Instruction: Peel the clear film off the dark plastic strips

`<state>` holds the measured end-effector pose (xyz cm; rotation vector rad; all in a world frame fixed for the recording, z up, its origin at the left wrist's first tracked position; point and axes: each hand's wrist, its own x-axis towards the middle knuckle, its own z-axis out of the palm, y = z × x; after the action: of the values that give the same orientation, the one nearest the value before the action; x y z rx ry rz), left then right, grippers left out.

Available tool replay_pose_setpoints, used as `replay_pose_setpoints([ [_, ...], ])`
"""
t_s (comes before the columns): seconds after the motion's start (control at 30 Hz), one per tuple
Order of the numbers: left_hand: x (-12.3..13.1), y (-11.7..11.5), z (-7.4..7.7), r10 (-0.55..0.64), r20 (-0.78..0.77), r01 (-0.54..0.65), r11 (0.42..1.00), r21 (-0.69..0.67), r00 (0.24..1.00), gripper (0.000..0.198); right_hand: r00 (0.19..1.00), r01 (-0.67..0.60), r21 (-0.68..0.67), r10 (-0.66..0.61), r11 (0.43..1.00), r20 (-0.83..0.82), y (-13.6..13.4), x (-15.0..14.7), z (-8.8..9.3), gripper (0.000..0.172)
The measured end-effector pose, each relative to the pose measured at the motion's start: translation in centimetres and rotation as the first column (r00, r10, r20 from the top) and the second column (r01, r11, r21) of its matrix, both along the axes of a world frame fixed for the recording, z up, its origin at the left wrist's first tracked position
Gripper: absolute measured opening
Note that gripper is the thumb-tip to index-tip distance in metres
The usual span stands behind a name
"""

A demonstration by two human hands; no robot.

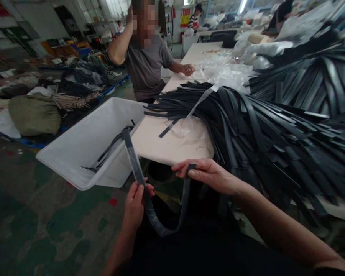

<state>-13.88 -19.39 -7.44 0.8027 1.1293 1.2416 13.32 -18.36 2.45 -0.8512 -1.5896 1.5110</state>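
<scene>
Here, left hand (135, 205) and right hand (209, 174) clasp a strap (161, 229) off the table edge (172, 160).

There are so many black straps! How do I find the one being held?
Start at the big heap of black straps on the pale table. Just off its near edge, beside the white bin, one strap hangs in a U between the left hand and right hand. Only this one is held in hands.

The left hand (135, 207) points upward on a bare forearm, thumb and fingers pinched together. The right hand (209, 174) reaches in from the right, palm down, fingers curled closed.
</scene>
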Motion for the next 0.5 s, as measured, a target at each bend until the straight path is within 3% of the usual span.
replay_pose_setpoints([
  [0.1,1.4,-1.0,0.8,-0.27,-0.166,0.275,0.962,0.004,0.948,0.032,0.993,0.033,-0.064,-0.04,0.997,-0.114,1.8,-0.7,-0.8,0.029],
  [0.2,2.0,-1.2,1.6,-0.403,-0.24,0.411,0.911,-0.016,0.883,0.028,0.967,0.035,-0.043,-0.045,0.998,-0.252,2.9,-0.5,-1.0,0.027],
  [0.37,2.3,-0.9,1.9,-0.468,-0.294,0.474,0.879,-0.055,0.833,0.026,0.944,0.141,0.033,-0.125,0.989,-0.306,3.3,-0.1,-0.3,0.028],
  [0.5,3.5,0.0,3.0,-0.37,-0.083,0.371,0.929,-0.005,0.925,0.041,0.951,0.236,0.065,-0.217,0.969,-0.22,2.7,-1.5,0.2,0.031],
])
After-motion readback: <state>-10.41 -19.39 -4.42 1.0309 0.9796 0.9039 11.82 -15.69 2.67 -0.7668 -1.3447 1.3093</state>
